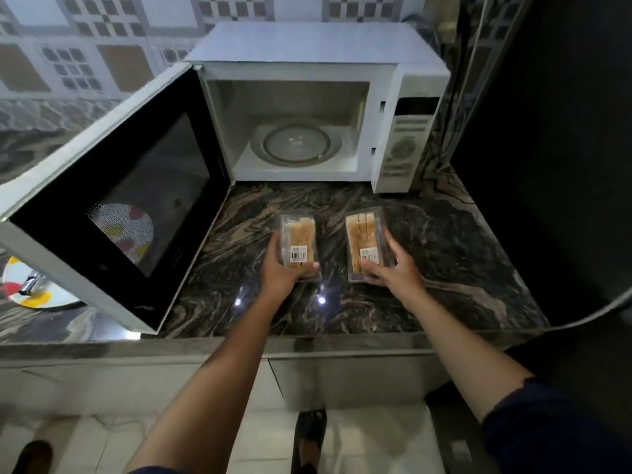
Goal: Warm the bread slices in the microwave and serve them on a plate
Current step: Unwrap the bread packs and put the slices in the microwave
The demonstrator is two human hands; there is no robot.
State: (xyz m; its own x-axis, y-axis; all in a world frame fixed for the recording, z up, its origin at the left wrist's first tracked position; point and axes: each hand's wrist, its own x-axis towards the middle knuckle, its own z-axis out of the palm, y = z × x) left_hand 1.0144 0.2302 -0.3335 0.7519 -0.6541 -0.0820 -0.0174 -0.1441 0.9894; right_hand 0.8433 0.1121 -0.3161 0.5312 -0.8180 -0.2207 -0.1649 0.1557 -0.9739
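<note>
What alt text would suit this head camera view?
Two bare hands, left hand and right hand, each grip a clear plastic pack of bread slices on a dark marbled counter before an open, empty white microwave.

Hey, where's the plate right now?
The plate sits on the counter at the far left of the head view, behind the open microwave door and partly seen through its window.
</note>
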